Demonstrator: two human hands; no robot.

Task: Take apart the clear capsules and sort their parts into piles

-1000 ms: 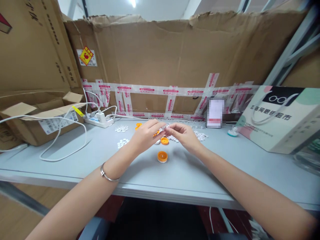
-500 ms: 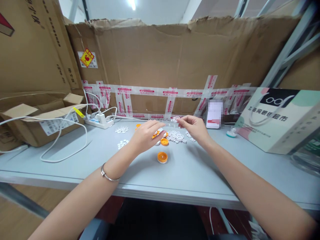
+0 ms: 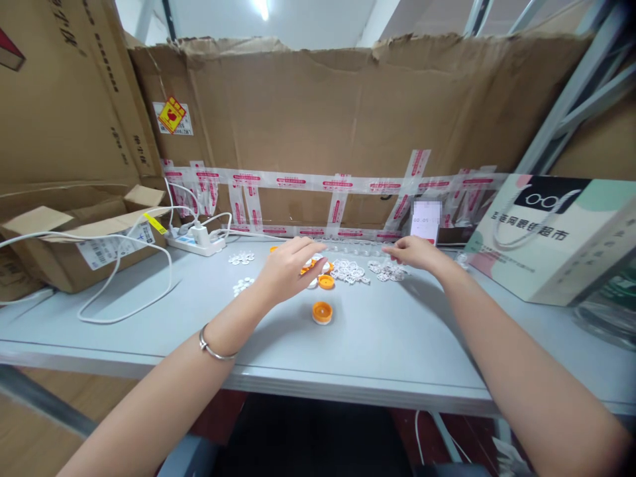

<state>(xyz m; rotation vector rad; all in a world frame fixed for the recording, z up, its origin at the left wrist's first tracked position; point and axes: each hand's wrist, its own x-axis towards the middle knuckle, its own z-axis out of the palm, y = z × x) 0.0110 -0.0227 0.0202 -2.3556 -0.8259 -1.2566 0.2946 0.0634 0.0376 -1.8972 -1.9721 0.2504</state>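
My left hand (image 3: pixel 289 270) hovers over a cluster of orange and white round caps (image 3: pixel 326 282), fingers stretched and thumb apart, with nothing seen in it. It hides part of that cluster. My right hand (image 3: pixel 416 253) is at the back right, thumb and fingertips pinched together; whatever is between them is too small to make out. Just below its fingertips lies a pile of small white pieces (image 3: pixel 388 270). Left of that is a second pile of white openwork pieces (image 3: pixel 350 271). Alone in front sits an orange cap with a white base (image 3: pixel 322 313).
Clear small cups (image 3: pixel 355 248) stand in a row along the back. Small white discs (image 3: pixel 242 258) lie at left, near a power strip (image 3: pixel 199 243) with cables. A phone (image 3: pixel 426 220) leans behind my right hand. A paper bag (image 3: pixel 541 238) stands right, an open carton (image 3: pixel 84 238) left.
My right hand has moved right, from the clear cups at the back to above the right-hand white pile. The white piece at its fingertips no longer shows. My left hand has barely moved.
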